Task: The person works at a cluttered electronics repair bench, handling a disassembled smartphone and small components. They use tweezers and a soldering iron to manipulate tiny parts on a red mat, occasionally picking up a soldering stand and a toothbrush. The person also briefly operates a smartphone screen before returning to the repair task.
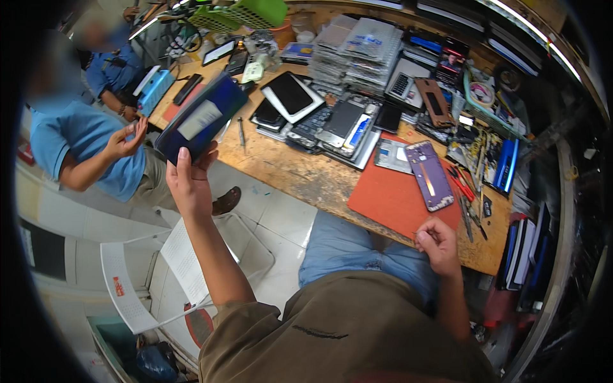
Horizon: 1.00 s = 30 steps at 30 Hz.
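Blue slab [203, 119], long axis up-rt; L fingers [184, 159] grip it, R fingers [429, 243] curled.

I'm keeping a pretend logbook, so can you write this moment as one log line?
left hand: holding up dark blue flat object | right hand: curled, near orange mat | purple phone cover: on mat

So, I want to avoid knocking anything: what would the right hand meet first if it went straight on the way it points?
Probably the purple phone back cover on the orange-red mat, though the height of the right hand is hard to judge.
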Tool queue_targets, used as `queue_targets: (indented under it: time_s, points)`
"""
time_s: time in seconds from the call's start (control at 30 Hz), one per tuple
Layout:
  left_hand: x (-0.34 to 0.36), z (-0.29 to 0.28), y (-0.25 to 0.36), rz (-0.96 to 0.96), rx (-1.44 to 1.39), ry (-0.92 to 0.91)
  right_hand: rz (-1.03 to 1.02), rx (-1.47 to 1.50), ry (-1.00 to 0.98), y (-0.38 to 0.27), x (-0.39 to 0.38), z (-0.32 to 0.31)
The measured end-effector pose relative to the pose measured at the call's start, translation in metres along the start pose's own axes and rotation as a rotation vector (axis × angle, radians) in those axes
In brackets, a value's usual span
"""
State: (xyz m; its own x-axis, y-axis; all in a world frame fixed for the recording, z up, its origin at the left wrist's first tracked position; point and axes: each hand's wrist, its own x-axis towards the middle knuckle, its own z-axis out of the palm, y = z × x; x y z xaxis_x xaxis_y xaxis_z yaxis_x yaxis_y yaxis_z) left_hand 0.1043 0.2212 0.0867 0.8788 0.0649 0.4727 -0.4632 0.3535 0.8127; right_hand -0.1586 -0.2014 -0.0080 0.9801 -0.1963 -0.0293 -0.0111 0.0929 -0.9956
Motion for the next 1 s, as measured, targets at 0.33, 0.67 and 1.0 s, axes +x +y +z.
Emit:
queue_targets:
  time_s: [0.33,0.67,1.0]
  points:
    - [-0.078,0.157,-0.067,-0.521,-0.229,-0.299,-0.007,0.086,0.128,-0.006,0.005,0.014]
    - [-0.114,0.196,-0.097,-0.664,-0.347,-0.419,-0.146,-0.111,0.44,0.007,0.035,-0.006]
    - [-0.113,0.203,-0.151,-0.717,-0.719,-0.325,-0.224,-0.001,0.458,0.012,0.027,-0.01]
